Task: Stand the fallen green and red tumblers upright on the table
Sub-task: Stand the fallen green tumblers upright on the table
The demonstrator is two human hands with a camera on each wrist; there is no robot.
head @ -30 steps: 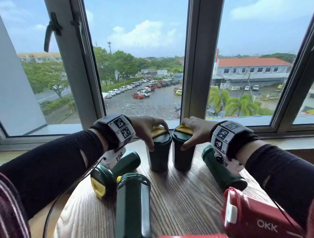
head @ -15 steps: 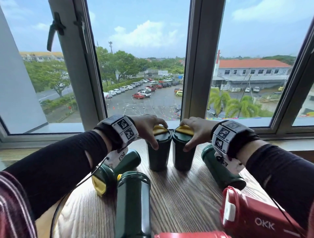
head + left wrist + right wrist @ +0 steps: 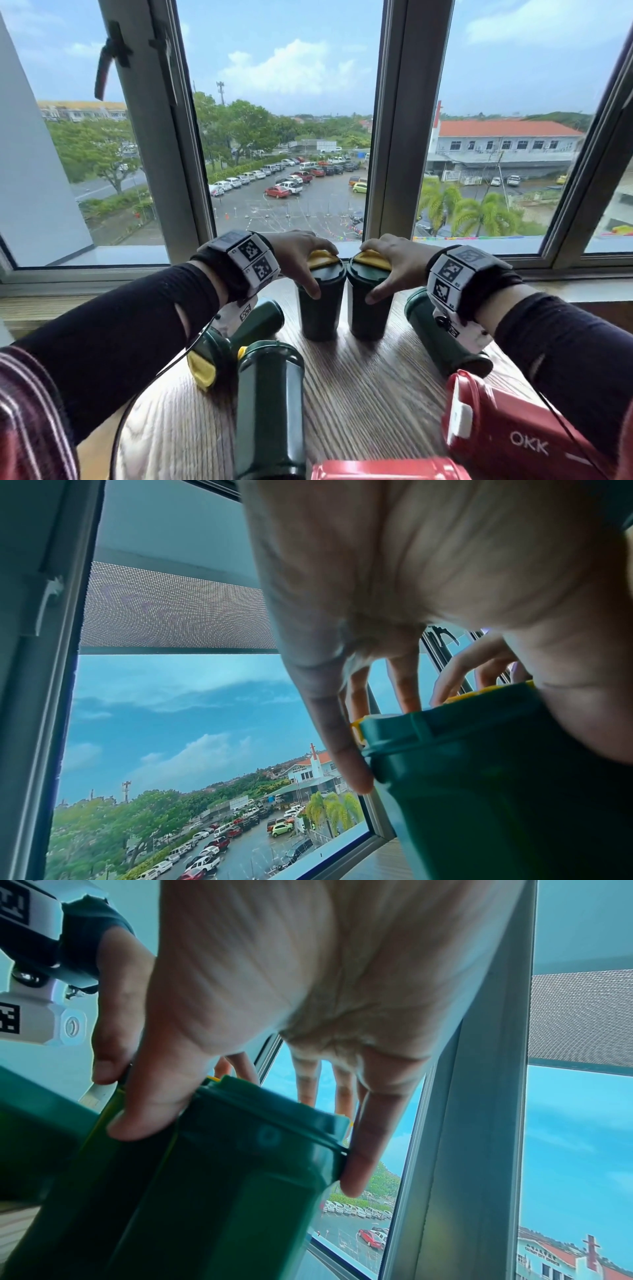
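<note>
Two dark green tumblers with yellow lid flaps stand upright side by side at the far end of the wooden table (image 3: 359,387). My left hand (image 3: 301,253) grips the lid of the left tumbler (image 3: 320,308) (image 3: 479,791) from above, thumb on its near side. On the right tumbler (image 3: 368,308) (image 3: 205,1177) my right hand (image 3: 387,260) holds the lid the same way. Three green tumblers lie on their sides: one at the left (image 3: 239,339), one in the front middle (image 3: 270,411), one at the right (image 3: 442,342). Two red tumblers lie near me, right (image 3: 507,431) and bottom centre (image 3: 387,471).
A window frame and sill (image 3: 390,154) run just behind the standing tumblers. A thin black cable (image 3: 118,431) hangs from my left wrist across the table's left edge. Bare wood shows in the middle between the fallen tumblers.
Both hands stay on the lids of the two standing tumblers. The tumblers have not moved; only the head view has shifted slightly.
</note>
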